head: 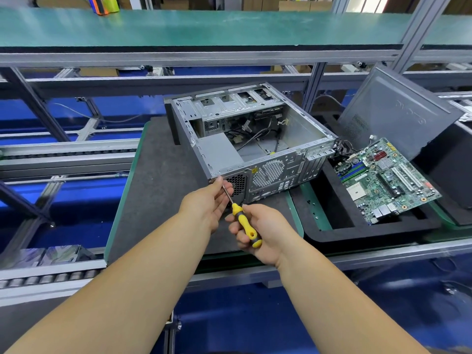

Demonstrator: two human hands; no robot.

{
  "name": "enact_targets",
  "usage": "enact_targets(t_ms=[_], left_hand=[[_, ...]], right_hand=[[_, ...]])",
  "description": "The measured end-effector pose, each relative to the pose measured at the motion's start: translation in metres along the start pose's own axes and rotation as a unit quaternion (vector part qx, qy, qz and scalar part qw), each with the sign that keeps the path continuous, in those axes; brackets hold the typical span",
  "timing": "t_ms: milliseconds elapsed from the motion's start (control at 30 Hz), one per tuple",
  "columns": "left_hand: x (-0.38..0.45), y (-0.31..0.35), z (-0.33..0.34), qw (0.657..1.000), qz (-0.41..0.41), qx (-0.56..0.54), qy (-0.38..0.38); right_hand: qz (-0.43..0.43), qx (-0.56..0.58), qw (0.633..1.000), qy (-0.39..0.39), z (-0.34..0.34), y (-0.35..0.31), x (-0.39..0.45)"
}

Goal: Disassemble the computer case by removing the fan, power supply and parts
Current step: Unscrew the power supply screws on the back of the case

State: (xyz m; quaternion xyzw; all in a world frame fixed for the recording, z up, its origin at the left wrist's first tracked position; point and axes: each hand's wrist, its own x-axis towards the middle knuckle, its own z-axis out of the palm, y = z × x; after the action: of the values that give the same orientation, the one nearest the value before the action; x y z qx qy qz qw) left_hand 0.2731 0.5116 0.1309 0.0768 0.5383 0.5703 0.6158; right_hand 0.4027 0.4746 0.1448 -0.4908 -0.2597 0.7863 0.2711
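Right hand (258,233) fingers grip the screwdriver (244,221), left hand (208,200) pinching its shaft; motherboard (383,180) beside case (255,139).

The grey metal computer case (251,139) lies on its side on a dark mat, its open side facing up, with loose black cables (258,135) inside and empty drive bays along the far end. The power supply (219,152), a plain grey box, sits in the near-left corner of the case, behind a honeycomb vent on the rear panel. A green motherboard (385,180) rests tilted in a black foam tray just right of the case.
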Motion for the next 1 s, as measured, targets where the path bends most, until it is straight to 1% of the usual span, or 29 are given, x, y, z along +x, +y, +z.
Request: enact_targets(t_ms=[100,267,367,433,467,500,533,600,633,667,700,733,767,800,833,900,933,967,1000], left_hand=[[0.0,0.0,0.0,1.0,-0.002,0.0,0.002],[-0.001,0.0,0.0,1.0,0.003,0.004,-0.002],[-0.002,0.001,-0.001,1.0,0.007,0.011,-0.006],[-0.003,0.001,-0.001,1.0,0.013,0.023,-0.006],[-0.003,0.001,-0.001,0.999,0.016,0.027,-0.005],[-0.003,0.001,0.0,0.999,0.019,0.03,-0.005],[-0.003,0.001,0.0,0.999,0.022,0.032,-0.005],[-0.004,0.001,-0.001,0.999,0.025,0.035,-0.004],[-0.005,0.001,0.0,0.999,0.026,0.036,-0.002],[-0.005,0.001,0.0,0.999,0.027,0.037,0.0],[-0.006,0.001,0.001,0.999,0.027,0.036,0.001],[-0.006,0.001,0.001,0.999,0.026,0.036,0.002],[-0.007,0.002,0.002,0.999,0.025,0.036,0.002],[-0.006,0.002,0.002,0.999,0.024,0.035,0.003],[-0.006,0.002,0.003,0.999,0.023,0.035,0.003],[-0.006,0.003,0.004,0.999,0.021,0.033,0.005],[-0.005,0.003,0.004,0.999,0.021,0.031,0.007],[-0.004,0.003,0.004,0.999,0.019,0.029,0.007],[-0.004,0.003,0.004,0.999,0.017,0.027,0.006]], right_hand=[[-0.013,-0.021,1.0,-0.002,-0.002,-0.002,-0.001],[-0.063,-0.124,0.989,0.045,-0.003,-0.001,0.0],[-0.091,-0.195,0.973,0.084,-0.001,-0.002,-0.002],[-0.125,-0.243,0.955,0.113,0.001,-0.001,-0.003],[-0.145,-0.281,0.939,0.137,0.003,0.0,-0.004],[-0.168,-0.338,0.911,0.165,0.004,0.002,-0.005],[-0.192,-0.411,0.87,0.191,0.005,0.004,-0.006],[-0.24,-0.551,0.761,0.243,0.009,0.009,-0.007],[-0.264,-0.596,0.711,0.265,0.012,0.011,-0.007],[-0.285,-0.621,0.675,0.279,0.014,0.012,-0.007],[-0.298,-0.633,0.656,0.284,0.014,0.013,-0.006],[-0.303,-0.634,0.653,0.284,0.014,0.013,-0.005],[-0.297,-0.628,0.664,0.277,0.013,0.013,-0.004],[-0.281,-0.614,0.689,0.263,0.01,0.013,-0.002],[-0.256,-0.586,0.729,0.243,0.009,0.01,-0.001],[-0.192,-0.477,0.839,0.178,0.007,0.005,0.0],[-0.149,-0.396,0.895,0.14,0.006,0.002,0.0],[-0.103,-0.305,0.942,0.099,0.004,0.0,0.0],[-0.068,-0.212,0.973,0.054,0.002,-0.001,0.0]])
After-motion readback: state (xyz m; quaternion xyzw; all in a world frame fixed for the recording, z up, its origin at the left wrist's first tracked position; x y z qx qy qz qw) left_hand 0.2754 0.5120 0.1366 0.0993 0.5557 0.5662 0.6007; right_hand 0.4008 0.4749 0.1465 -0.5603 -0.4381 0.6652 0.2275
